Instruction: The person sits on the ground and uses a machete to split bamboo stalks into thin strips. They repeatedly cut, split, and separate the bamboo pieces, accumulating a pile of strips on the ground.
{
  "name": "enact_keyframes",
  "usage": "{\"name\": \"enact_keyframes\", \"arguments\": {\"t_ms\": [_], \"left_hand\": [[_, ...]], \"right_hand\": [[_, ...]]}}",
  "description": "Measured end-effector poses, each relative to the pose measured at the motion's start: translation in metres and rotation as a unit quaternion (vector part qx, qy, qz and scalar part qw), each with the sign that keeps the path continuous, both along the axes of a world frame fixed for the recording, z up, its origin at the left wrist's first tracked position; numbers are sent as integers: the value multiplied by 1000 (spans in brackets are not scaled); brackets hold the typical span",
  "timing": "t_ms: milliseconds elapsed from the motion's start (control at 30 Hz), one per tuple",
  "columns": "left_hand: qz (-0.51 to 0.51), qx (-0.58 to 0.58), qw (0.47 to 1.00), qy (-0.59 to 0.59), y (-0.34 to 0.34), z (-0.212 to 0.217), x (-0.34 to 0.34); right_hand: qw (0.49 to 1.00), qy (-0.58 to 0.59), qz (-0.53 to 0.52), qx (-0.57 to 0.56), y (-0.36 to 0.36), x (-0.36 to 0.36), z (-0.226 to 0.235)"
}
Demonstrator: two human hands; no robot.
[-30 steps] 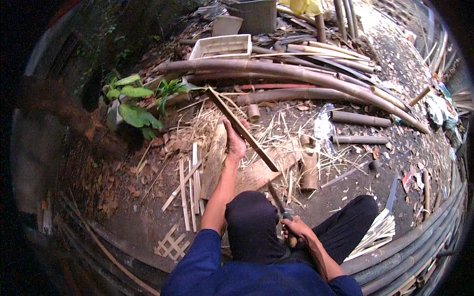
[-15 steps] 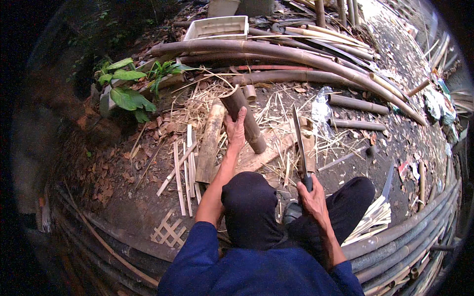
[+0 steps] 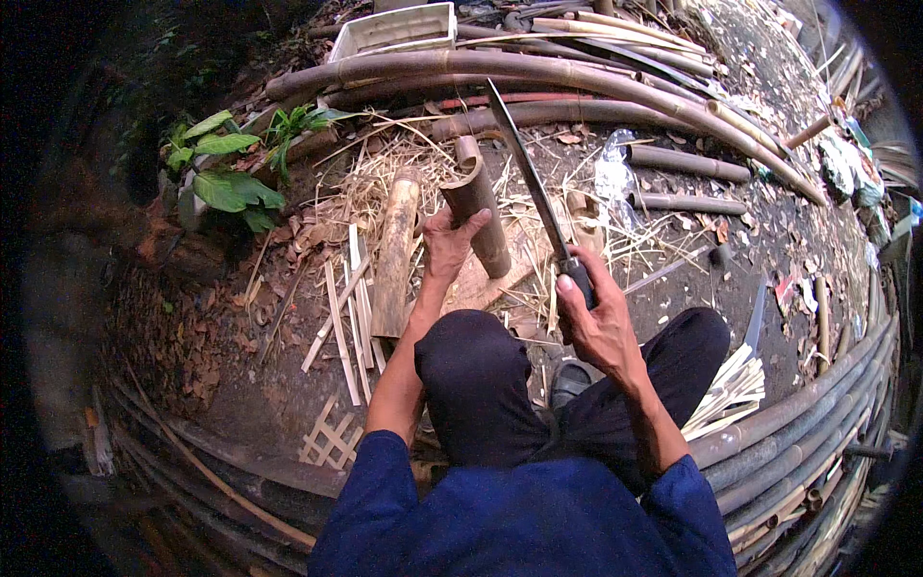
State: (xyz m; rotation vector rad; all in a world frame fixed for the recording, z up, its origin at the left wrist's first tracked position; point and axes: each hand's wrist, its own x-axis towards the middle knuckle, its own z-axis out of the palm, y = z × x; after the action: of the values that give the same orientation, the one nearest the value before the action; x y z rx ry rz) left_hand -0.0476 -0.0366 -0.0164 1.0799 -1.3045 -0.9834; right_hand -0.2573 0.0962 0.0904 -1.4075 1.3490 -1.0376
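My left hand (image 3: 448, 242) grips a brown section of bamboo (image 3: 491, 236) by its side and upper end. The bamboo stands tilted, its hollow upper end showing, its lower end over a flat wooden block (image 3: 473, 294). In my right hand (image 3: 598, 317) is the dark handle of a machete (image 3: 530, 171). Its long blade points up and away, leaning left, just right of the bamboo and apart from it. A thicker pale-brown bamboo section (image 3: 395, 255) lies left of the block. Behind the held piece is a short bamboo offcut (image 3: 465, 149).
Pale strips (image 3: 341, 327) lie at left, near a small woven lattice (image 3: 330, 444). Long bamboo poles (image 3: 413, 65) cross the back, before a white crate (image 3: 394, 31). Shavings (image 3: 361, 183) litter the ground. A handsaw blade (image 3: 757, 313) and more strips (image 3: 728, 389) are at right.
My right hand has lifted and moved slightly left, raising the machete and leaning its blade left. The held bamboo has turned, so its hollow end now shows. The view has shifted slightly.
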Motion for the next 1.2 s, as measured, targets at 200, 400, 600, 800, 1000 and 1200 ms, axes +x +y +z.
{"name": "enact_keyframes", "arguments": {"t_ms": [200,400,600,800,1000,1200], "left_hand": [[0,-5,999,-53,15,0,-13],[-27,5,999,-24,23,-6,-23],[-33,-7,999,-31,28,-4,-24],[-17,-11,1000,-2,24,16,-24],[48,-55,984,-161,16,7,-23],[16,-111,919,-378,7,85,49]], "right_hand": [[1000,-22,16,-10,-9,13,2],[999,-26,37,7,-17,21,4],[998,52,31,-2,-19,20,13],[993,82,28,-82,-21,26,15],[986,105,23,-128,-36,20,2],[983,144,75,-89,-40,8,-26]]}}
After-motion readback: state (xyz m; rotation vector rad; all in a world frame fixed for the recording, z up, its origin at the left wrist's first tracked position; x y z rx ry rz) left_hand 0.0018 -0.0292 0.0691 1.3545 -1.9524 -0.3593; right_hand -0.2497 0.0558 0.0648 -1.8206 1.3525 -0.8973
